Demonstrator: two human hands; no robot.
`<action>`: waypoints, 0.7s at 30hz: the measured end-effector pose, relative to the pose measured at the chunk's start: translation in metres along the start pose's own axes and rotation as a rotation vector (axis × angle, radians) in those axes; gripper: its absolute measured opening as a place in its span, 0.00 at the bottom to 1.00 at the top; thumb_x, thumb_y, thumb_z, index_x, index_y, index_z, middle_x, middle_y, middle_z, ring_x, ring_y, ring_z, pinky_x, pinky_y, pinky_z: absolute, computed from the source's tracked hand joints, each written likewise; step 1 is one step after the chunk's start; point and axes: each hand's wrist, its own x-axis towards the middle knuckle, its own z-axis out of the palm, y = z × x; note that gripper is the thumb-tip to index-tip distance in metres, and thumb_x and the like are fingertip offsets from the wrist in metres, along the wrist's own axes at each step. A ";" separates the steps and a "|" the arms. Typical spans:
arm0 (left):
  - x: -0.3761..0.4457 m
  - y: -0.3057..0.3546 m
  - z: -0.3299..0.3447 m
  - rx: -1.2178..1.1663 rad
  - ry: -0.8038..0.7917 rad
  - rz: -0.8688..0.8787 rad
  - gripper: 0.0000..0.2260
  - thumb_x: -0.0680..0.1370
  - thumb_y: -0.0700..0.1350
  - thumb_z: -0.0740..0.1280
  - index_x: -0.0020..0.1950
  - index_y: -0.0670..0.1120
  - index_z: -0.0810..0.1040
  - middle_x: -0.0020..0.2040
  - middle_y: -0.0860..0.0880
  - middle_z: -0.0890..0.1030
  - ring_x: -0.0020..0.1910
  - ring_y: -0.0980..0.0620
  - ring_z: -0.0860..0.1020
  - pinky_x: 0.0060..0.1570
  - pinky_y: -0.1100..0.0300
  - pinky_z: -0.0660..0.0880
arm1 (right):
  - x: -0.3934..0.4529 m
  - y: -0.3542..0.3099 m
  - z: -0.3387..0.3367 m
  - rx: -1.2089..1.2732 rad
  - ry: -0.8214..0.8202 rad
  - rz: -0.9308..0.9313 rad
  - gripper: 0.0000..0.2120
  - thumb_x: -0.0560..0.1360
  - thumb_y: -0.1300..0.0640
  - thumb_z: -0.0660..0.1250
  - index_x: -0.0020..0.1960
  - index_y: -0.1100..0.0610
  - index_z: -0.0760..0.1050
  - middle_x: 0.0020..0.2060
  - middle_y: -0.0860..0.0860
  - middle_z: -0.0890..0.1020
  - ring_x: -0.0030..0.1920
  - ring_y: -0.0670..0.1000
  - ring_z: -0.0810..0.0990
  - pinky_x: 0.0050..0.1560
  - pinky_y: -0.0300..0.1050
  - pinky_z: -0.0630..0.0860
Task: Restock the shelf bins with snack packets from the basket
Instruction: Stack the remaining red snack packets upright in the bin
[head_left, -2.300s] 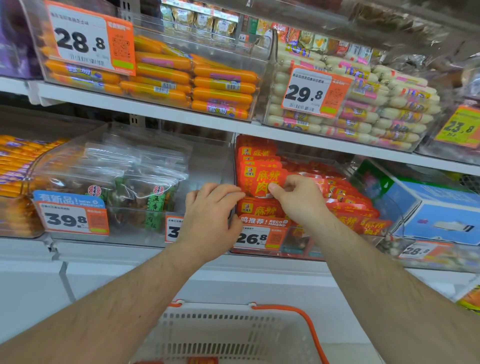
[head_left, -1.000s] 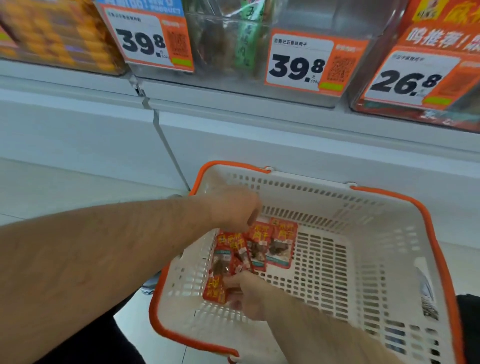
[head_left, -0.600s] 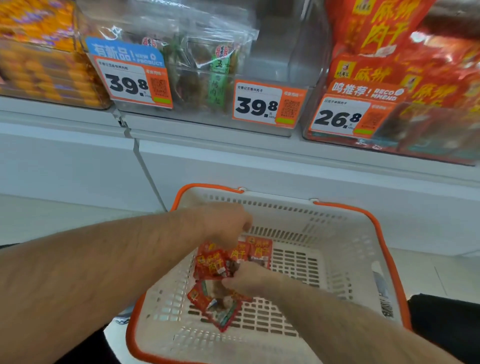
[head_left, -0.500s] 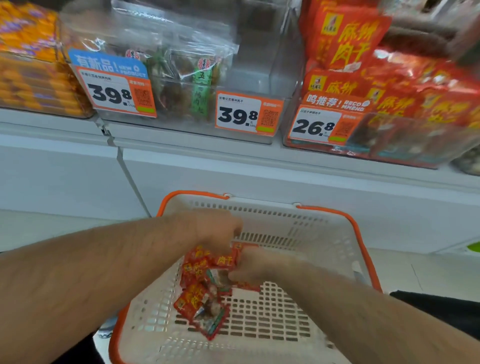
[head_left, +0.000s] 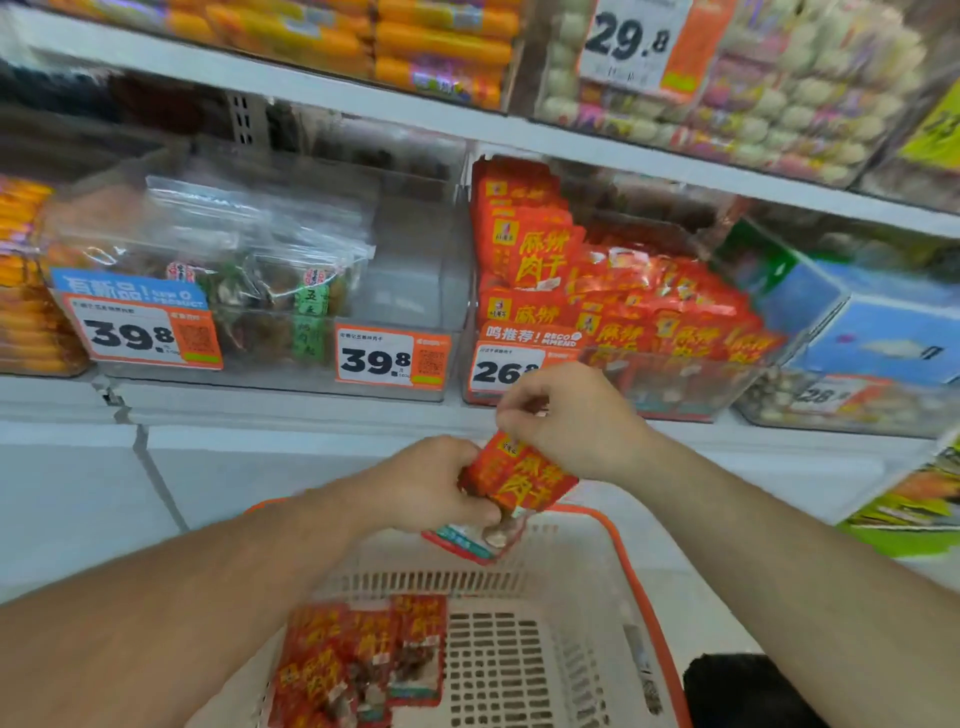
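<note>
Above the basket (head_left: 613, 597), both hands gripped red packets (head_left: 519, 480): left hand (head_left: 431, 486) underneath, right hand (head_left: 571, 415) pinching the top, below the bin (head_left: 675, 384).

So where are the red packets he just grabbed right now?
In the head view, centre frame: both hands, left hand and right hand, hold the red packets above the basket, just below the bin with the 26.8 price tag.
</note>
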 end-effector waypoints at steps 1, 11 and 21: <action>0.000 0.004 -0.006 -0.062 0.020 0.013 0.16 0.67 0.55 0.74 0.49 0.48 0.82 0.46 0.49 0.85 0.48 0.50 0.82 0.52 0.50 0.78 | 0.000 0.000 -0.009 0.051 0.151 0.029 0.07 0.73 0.55 0.74 0.37 0.51 0.80 0.33 0.41 0.80 0.36 0.40 0.77 0.40 0.37 0.74; 0.000 0.060 -0.046 -0.563 0.309 0.167 0.10 0.74 0.41 0.75 0.53 0.51 0.84 0.48 0.51 0.86 0.51 0.50 0.84 0.56 0.48 0.79 | -0.008 0.008 -0.038 0.829 0.150 0.253 0.05 0.74 0.57 0.73 0.49 0.55 0.81 0.42 0.47 0.86 0.45 0.47 0.84 0.42 0.43 0.81; 0.010 0.056 -0.080 0.571 0.627 0.133 0.40 0.71 0.68 0.64 0.79 0.55 0.56 0.76 0.57 0.59 0.73 0.54 0.56 0.68 0.52 0.53 | 0.003 -0.001 -0.094 0.588 0.699 -0.019 0.10 0.74 0.61 0.73 0.39 0.48 0.80 0.32 0.40 0.84 0.36 0.45 0.83 0.40 0.40 0.79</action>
